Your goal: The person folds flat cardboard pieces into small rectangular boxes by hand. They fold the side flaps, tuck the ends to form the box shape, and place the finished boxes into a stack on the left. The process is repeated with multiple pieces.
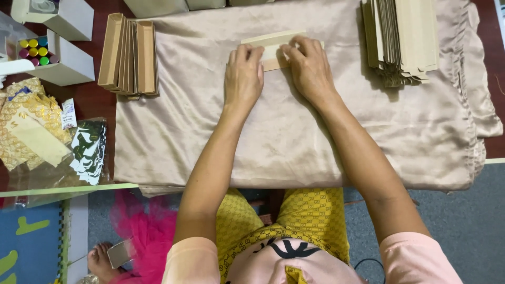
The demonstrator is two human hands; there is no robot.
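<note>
While the fingers pressed flat, both the left hand (243,73) and right hand (309,67) held down a cream card (273,50) at twelve o'clock on the satin cloth (294,137). Folding seemed underway; the crease probably needed firm rubbing. Folded boxes (129,55) stood at nine o'clock, flat cards (402,39) at two.

Head view, straight down (close)

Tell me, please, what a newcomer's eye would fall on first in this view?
First, the two hands at top centre: the left hand and right hand press on a pale folded card piece lying on the beige satin cloth. Next come the flat card stack at the cloth's right and the brown folded boxes at its left edge.
</note>
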